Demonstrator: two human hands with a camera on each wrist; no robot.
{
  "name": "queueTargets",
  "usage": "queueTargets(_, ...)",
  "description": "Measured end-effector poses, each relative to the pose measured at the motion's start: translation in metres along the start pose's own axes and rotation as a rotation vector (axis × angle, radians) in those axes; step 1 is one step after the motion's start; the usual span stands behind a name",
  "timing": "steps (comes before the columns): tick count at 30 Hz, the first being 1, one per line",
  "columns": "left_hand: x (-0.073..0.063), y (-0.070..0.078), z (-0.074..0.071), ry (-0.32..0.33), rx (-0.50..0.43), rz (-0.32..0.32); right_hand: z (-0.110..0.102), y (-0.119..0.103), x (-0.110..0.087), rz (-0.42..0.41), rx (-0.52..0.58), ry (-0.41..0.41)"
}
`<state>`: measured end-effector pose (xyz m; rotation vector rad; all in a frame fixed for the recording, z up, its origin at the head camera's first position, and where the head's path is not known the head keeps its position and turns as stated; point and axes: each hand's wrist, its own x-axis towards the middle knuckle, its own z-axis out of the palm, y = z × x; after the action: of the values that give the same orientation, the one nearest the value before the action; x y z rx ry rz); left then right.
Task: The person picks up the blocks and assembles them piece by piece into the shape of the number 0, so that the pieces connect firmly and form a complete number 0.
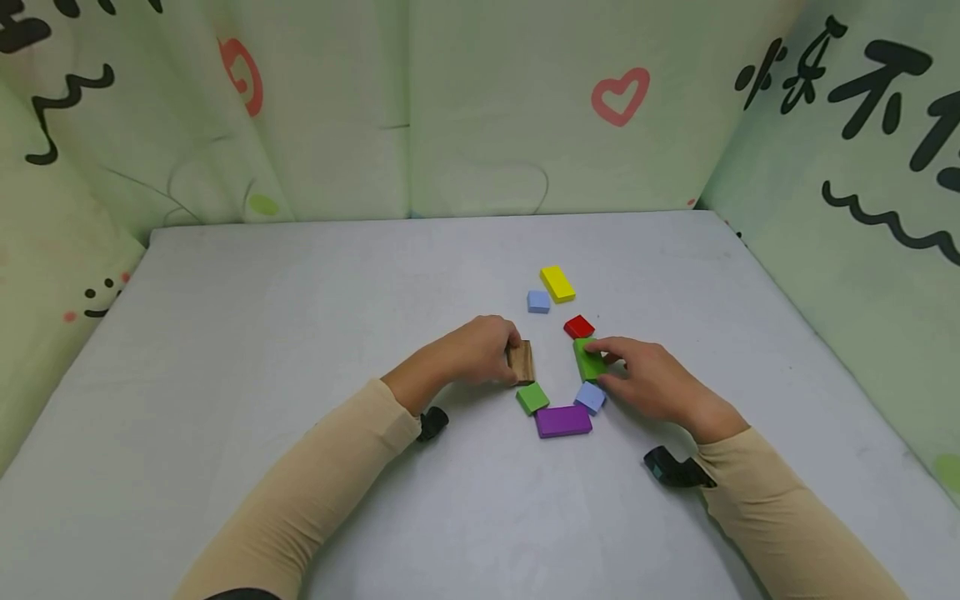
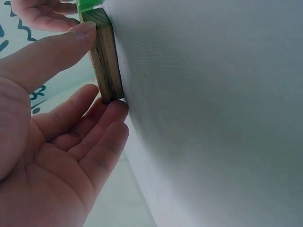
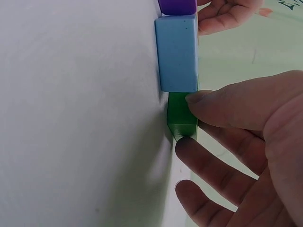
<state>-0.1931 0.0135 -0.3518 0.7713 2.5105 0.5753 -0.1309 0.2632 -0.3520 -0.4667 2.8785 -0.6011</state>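
A brown wooden block [image 1: 523,363] lies between the thumb and fingers of my left hand [image 1: 480,350], thumb at its near end and fingertips at its far end. In the left wrist view the wood-grained block [image 2: 107,59] lies flat against the table. My right hand [image 1: 652,382] pinches a long green block [image 1: 587,367] by its ends. A red block [image 1: 579,326] sits at the far end of that green block, and a light blue block [image 1: 590,397] at its near end. A small green block [image 1: 532,398] stands close to the wooden block's near end.
Nearest the body, a purple block [image 1: 564,422] lies between the small green and light blue blocks. Farther back are another light blue block [image 1: 537,302] and a yellow block [image 1: 557,284]. The white table [image 1: 262,333] is bordered by patterned curtains [image 1: 480,108].
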Motion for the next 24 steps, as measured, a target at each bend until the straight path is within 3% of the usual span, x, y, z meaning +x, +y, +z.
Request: queueTargets(24, 0.0002, -0.0015, -0.0004, 0.006, -0.007, 0.019, 0.0007, 0.0026, -0.0005, -0.011, -0.001, 0.001)
